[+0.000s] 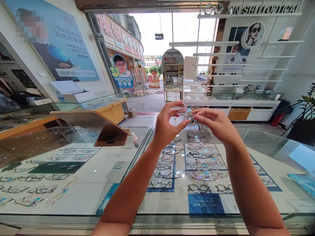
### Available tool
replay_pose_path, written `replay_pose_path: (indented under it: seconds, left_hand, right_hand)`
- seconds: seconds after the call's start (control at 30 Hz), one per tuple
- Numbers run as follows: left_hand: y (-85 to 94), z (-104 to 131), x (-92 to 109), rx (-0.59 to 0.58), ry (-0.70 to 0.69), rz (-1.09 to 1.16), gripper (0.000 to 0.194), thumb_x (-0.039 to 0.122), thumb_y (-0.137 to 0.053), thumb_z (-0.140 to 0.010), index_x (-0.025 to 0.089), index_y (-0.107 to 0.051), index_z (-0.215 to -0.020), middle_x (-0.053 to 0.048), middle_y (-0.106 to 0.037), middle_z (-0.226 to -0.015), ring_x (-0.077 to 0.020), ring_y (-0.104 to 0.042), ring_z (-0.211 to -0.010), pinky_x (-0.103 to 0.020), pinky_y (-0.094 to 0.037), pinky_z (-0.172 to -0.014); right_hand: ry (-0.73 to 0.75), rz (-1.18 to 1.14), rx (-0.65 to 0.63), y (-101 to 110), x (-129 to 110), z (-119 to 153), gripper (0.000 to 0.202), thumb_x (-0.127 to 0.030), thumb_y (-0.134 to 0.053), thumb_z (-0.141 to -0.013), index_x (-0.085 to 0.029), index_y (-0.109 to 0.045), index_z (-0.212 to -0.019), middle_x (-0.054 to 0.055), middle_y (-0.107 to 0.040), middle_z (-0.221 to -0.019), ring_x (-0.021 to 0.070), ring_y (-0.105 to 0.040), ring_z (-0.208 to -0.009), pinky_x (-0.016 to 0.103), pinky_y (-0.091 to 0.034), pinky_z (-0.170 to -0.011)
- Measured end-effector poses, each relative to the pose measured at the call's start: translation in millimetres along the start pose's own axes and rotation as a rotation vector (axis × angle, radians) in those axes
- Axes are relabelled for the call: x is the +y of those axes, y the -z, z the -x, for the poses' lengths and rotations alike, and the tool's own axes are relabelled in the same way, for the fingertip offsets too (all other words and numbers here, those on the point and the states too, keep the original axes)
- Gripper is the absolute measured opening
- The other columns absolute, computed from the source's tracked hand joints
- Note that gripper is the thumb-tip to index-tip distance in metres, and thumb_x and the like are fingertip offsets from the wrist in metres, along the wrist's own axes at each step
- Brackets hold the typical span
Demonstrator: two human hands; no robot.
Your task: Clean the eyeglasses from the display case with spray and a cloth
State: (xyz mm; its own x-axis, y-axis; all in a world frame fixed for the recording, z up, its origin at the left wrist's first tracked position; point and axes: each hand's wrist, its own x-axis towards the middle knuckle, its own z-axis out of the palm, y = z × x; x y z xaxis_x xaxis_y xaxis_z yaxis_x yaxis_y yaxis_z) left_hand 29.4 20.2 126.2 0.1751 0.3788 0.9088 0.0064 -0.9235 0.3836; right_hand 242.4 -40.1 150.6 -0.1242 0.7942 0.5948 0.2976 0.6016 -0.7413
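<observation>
Above the glass counter I hold up a pair of eyeglasses with clear lenses and a thin frame; a bluish sticker or reflection shows on one lens. My left hand grips it from the left, thumb below and fingers above. At the other side, my right hand pinches the frame between thumb and fingers. Part of the frame hangs below the right fingertips. Underneath, several rows of eyeglasses rest in the display case, some on blue mats.
A wooden board and a small white spray bottle stand on the counter at left. More eyeglasses fill the left display. An arched mirror stands beyond the counter, and a potted plant is at right.
</observation>
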Motion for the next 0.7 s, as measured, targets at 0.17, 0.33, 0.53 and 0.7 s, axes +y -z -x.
replay_pose_path:
  seconds: [0.17, 0.33, 0.53, 0.7]
  left_hand:
    - [-1.8, -1.1, -5.5, -0.041, 0.063, 0.133, 0.064, 0.029, -0.091, -0.083, 0.031, -0.060, -0.139, -0.008, -0.071, -0.133, -0.0290, -0.080, -0.109, -0.047, -0.068, -0.094]
    - [-8.6, 0.1, -3.9, 0.076, 0.028, 0.028, 0.071, 0.029, -0.091, -0.081, 0.033, -0.053, -0.141, -0.008, -0.068, -0.137, -0.0243, -0.076, -0.109, -0.040, -0.064, -0.088]
    - [-14.7, 6.4, 22.0, 0.185, 0.098, -0.268, 0.009, 0.032, -0.078, -0.094, 0.025, -0.072, -0.096, 0.005, -0.048, -0.064, -0.0114, -0.044, -0.056, -0.032, -0.039, -0.057]
    - [-15.2, 5.8, 21.8, -0.022, 0.398, -0.037, 0.028, 0.051, -0.076, -0.096, 0.025, -0.084, -0.093, 0.005, -0.047, -0.055, -0.0120, -0.040, -0.052, -0.031, -0.031, -0.050]
  right_hand:
    - [-0.106, -0.103, -0.045, 1.1, 1.9, -0.4, 0.024, -0.052, -0.079, -0.094, -0.029, -0.084, -0.092, 0.004, -0.085, -0.104, 0.0225, -0.075, -0.097, 0.046, -0.058, -0.097]
    - [-0.108, -0.121, 0.003, 0.8, 9.5, -3.9, 0.024, -0.052, -0.080, -0.092, -0.028, -0.085, -0.090, 0.004, -0.085, -0.097, 0.0210, -0.073, -0.090, 0.044, -0.059, -0.092]
    - [-0.055, -0.057, 0.173, -8.7, 14.2, -5.4, 0.021, -0.045, -0.079, -0.091, -0.025, -0.083, -0.094, 0.006, -0.085, -0.099, 0.0225, -0.076, -0.090, 0.046, -0.060, -0.090]
    - [0.137, 0.236, 0.315, -32.3, 2.9, 0.4, 0.017, -0.038, -0.072, -0.097, -0.025, -0.082, -0.092, 0.008, -0.084, -0.112, 0.0277, -0.077, -0.108, 0.049, -0.058, -0.100]
